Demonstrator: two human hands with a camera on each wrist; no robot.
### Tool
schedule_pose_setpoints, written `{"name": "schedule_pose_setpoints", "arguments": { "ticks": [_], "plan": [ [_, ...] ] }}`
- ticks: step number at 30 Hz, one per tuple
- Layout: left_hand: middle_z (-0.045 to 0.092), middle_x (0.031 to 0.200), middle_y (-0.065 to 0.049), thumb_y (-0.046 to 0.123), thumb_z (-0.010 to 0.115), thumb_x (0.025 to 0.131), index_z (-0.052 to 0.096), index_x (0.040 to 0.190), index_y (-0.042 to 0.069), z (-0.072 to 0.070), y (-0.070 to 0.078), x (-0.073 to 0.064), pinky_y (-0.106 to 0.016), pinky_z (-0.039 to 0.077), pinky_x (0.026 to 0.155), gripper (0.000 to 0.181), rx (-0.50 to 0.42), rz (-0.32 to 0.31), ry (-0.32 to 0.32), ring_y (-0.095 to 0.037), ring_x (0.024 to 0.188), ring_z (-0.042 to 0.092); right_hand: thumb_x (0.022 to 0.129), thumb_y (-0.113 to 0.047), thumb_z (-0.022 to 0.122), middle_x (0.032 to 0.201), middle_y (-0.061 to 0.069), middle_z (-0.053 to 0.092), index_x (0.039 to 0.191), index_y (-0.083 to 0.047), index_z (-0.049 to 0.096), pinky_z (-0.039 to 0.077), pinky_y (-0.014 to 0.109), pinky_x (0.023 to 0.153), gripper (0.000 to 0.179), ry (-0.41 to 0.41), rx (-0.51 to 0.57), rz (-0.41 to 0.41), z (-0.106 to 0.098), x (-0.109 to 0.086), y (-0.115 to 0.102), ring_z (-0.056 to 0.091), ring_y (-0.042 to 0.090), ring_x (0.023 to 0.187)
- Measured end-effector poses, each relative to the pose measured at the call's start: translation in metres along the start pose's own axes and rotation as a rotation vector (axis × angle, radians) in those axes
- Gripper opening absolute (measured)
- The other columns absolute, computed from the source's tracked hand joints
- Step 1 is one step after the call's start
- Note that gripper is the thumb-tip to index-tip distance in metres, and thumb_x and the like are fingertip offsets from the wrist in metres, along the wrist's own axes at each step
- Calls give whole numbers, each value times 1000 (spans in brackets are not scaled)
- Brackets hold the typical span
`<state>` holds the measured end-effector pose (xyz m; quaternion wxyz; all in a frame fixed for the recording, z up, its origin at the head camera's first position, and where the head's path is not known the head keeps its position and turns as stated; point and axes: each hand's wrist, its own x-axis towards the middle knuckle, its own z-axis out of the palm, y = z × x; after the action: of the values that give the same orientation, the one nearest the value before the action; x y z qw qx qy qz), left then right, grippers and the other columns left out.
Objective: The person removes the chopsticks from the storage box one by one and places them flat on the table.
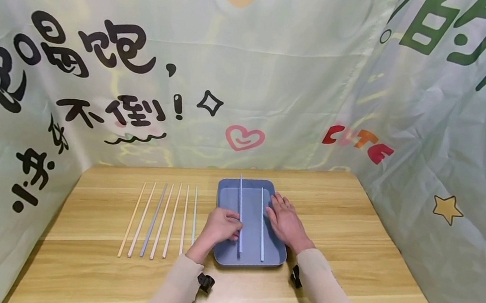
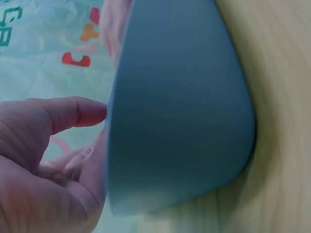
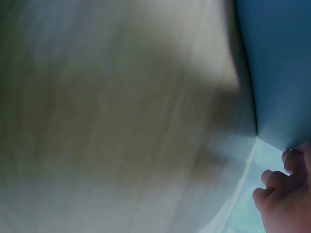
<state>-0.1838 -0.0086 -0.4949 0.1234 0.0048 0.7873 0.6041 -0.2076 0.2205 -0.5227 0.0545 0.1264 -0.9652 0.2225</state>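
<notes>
A blue-grey rectangular tray (image 1: 246, 259) sits on the table. Inside it, my left hand (image 1: 221, 226) pinches a pale lilac chopstick (image 1: 241, 196), which points away from me and overlaps the far rim. A second pale chopstick (image 1: 262, 228) lies in the tray, further right. My right hand (image 1: 287, 221) rests at the tray's right rim with its fingers extended. In the left wrist view the tray wall (image 2: 180, 111) hides the chopsticks and part of the left hand (image 2: 48, 160). The right wrist view catches the right fingers (image 3: 279, 179) beside the tray's outer side.
Left of the tray, several chopsticks in yellow, pink, blue and teal lie in a row, among them a blue chopstick (image 1: 153, 221). The wooden table (image 1: 352, 224) meets a printed cloth (image 1: 291, 127) at the back and sides.
</notes>
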Motion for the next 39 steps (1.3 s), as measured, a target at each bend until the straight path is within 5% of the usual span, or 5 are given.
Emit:
{"name": "schedule_pose_setpoints", "arguments": {
  "ticks": [6,14,26,39],
  "plan": [
    [76,99,-33,-6,63,91,64,127,-15,-24,-4,-1,-29,64,61,37,-117,-22,-6,-24,68,77,114,-32,44,167,26,35,156,7,42,27,62,128,58,-5,-5,1,-1,-1,0,34,51,154],
    [74,105,-34,-6,64,96,62,133,-14,-58,-9,-5,-31,65,64,38,-146,-27,39,-25,72,78,114,-32,44,167,26,34,156,7,41,27,62,128,58,-5,-4,4,-1,-1,1,33,51,154],
    [71,113,-35,-6,64,97,58,135,-17,-117,-23,-16,-28,64,65,40,-105,-3,104,-20,76,77,114,-33,44,168,25,33,157,6,40,26,62,128,58,-14,-1,13,-1,-1,2,33,51,154],
    [75,110,-29,0,64,99,54,140,-17,-183,-45,-33,-28,64,67,46,15,-51,168,-19,77,77,114,-33,43,168,25,33,158,6,40,26,61,128,59,-20,3,4,0,0,1,32,51,154]
  ]
}}
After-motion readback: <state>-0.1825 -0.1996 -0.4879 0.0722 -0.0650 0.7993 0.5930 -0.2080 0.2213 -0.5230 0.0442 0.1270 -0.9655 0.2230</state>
